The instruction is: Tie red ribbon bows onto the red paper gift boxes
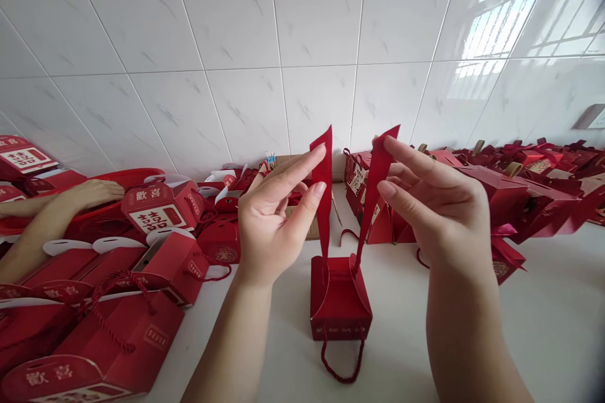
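Observation:
A small red gift box [341, 305] stands on the white table in front of me, its twisted cord handle [347, 380] hanging toward me. Two strips of red ribbon rise from its top. My left hand [271, 227] pinches the left ribbon end [323, 204] between thumb and fingers. The right ribbon end [372, 208] is held the same way in my right hand [444, 201]. Both strips are pulled upward and lean slightly apart. The ribbon's path inside the box top is hidden.
Rows of red gift boxes [118, 334] with cord handles fill the left side. Another person's hand [97, 195] reaches over a red basin [137, 173] there. Several more red boxes [543, 192] stand packed at the right. A white tiled wall [321, 25] closes the back.

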Motion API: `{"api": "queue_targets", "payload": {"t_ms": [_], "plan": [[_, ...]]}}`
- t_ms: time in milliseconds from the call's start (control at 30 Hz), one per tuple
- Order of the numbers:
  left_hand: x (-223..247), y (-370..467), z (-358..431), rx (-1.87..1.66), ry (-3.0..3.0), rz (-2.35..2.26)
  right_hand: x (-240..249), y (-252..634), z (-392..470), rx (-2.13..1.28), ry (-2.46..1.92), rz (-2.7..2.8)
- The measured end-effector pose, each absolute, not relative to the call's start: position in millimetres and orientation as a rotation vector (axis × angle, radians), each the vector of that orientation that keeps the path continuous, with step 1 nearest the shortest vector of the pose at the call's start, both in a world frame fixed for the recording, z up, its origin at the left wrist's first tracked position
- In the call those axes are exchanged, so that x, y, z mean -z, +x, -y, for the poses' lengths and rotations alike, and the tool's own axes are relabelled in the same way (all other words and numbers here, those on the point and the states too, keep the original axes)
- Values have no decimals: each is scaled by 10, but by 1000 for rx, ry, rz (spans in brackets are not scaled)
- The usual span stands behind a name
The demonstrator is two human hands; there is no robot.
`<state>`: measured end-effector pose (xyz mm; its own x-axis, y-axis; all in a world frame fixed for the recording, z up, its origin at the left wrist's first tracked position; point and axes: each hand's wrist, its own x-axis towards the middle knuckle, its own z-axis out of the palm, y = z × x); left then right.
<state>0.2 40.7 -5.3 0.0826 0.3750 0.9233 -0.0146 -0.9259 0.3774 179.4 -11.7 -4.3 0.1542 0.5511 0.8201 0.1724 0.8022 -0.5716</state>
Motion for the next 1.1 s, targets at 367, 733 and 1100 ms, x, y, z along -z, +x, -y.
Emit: {"api": "queue_targets", "payload": {"t_ms": [367, 733, 1100], "plan": [[30, 32, -404, -1934, 2093, -330, 75, 1751, 71, -271, -615, 1400], [27, 0, -418, -1980, 2047, -377, 92, 1719, 33, -290, -646, 1367], [12, -29, -387, -1931, 2001, -480, 91, 1702, 49, -319, -676, 1377]]}}
